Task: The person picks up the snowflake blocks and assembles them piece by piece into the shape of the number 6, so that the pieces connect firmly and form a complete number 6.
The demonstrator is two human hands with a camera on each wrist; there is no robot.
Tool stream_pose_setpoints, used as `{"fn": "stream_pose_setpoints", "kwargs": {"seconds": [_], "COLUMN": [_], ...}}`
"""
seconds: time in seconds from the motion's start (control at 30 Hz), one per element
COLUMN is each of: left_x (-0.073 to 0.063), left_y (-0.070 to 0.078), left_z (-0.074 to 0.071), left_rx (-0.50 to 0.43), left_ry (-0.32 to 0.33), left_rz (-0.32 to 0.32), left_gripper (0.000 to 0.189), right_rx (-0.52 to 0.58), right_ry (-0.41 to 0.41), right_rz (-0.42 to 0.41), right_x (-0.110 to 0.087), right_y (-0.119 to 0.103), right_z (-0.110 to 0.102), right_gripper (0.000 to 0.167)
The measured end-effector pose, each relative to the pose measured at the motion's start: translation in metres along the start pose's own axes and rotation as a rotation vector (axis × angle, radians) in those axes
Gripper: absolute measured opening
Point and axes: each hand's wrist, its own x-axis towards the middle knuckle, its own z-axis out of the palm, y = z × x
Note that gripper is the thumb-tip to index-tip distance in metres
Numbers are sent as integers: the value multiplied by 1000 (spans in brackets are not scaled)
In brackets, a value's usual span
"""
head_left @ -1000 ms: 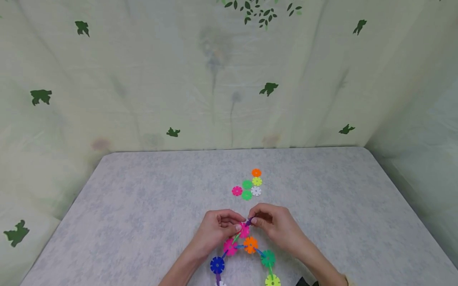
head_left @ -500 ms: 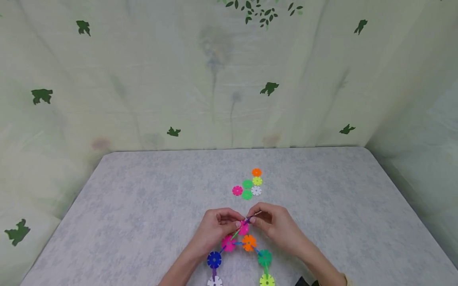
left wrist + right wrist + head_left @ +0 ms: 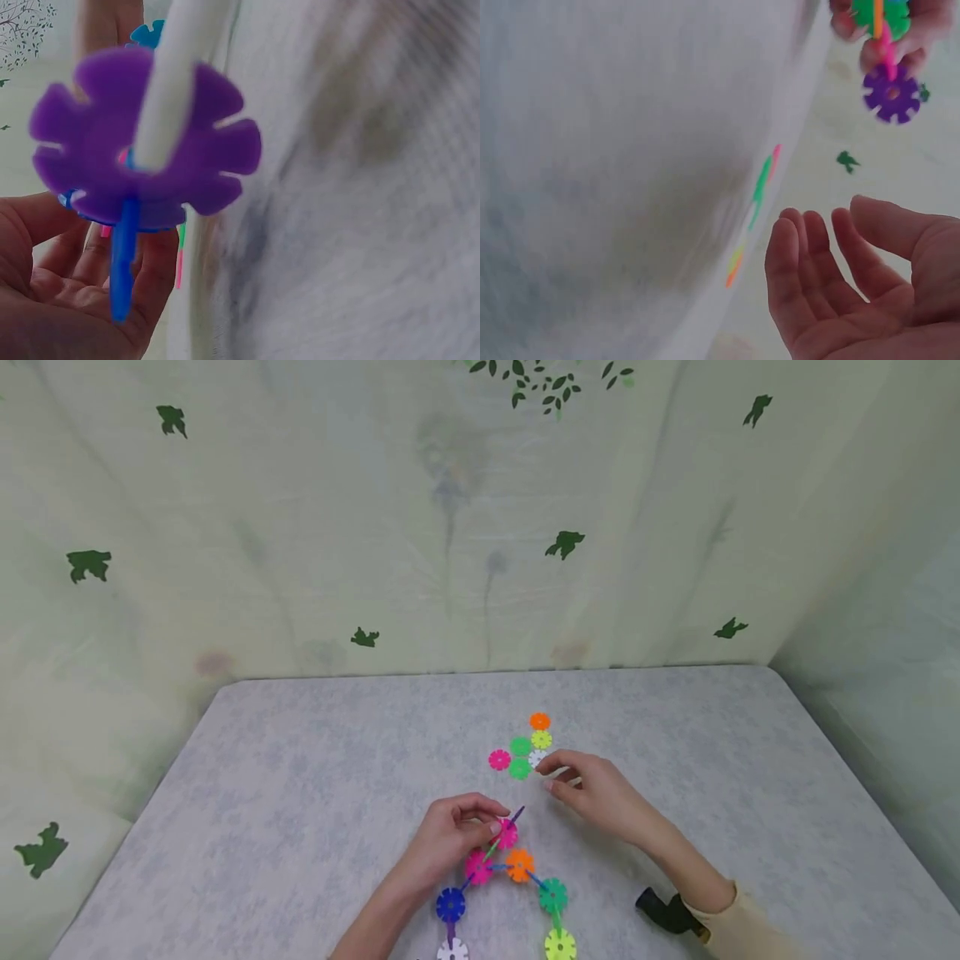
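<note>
My left hand (image 3: 457, 828) pinches a pink notched disc (image 3: 507, 834) at the upper end of a chain of interlocking discs. A purple disc (image 3: 517, 814) sits edge-on in its far side, and a green disc (image 3: 491, 850) joins it to another pink disc (image 3: 479, 867). The left wrist view has a purple disc (image 3: 105, 142) and a blue disc (image 3: 124, 262) close up before the left hand (image 3: 82, 285). My right hand (image 3: 600, 793) holds nothing; its fingertips hover by a loose white disc (image 3: 536, 757). In the right wrist view the right hand (image 3: 855, 292) has loosely bent fingers.
Loose discs lie flat beyond the hands: orange (image 3: 539, 721), yellow (image 3: 542, 739), pink (image 3: 499, 760) and two green ones (image 3: 520, 768). The chain curves toward the near edge through orange (image 3: 520, 865) and dark blue (image 3: 451, 905) discs. A black device (image 3: 667, 912) is at the right wrist.
My right hand has let go of the purple disc and moved away and slightly right, toward the loose white disc. The purple disc stays in the pink one. My left hand is nearly still.
</note>
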Motion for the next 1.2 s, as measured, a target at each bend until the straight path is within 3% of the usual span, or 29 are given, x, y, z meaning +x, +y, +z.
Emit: {"fn": "stream_pose_setpoints", "kwargs": {"seconds": [0.3, 0.5, 0.63, 0.77, 0.97, 1.2], "left_x": [-1, -2, -2, -2, -2, -1], "left_y": [0, 1, 0, 0, 3, 4], "left_z": [-2, -1, -1, -2, -3, 0], "left_rx": [-5, -4, -18, -22, -14, -25], "left_ry": [-16, -36, -59, -76, -63, -36], "left_rz": [-53, -58, -44, -46, -71, -82], "left_gripper": [19, 21, 24, 26, 25, 20], "right_rx": [-159, -236, -245, -233, -205, -6], "right_ry": [-64, -117, -125, -114, -73, -24], "right_rz": [6, -15, 26, 69, 53, -26], "right_x": [44, 56, 59, 57, 40, 12], "right_y": [28, 33, 29, 25, 21, 14], "right_z": [-8, -9, -7, -6, -7, -9], "right_gripper": [22, 27, 25, 24, 20, 17]}}
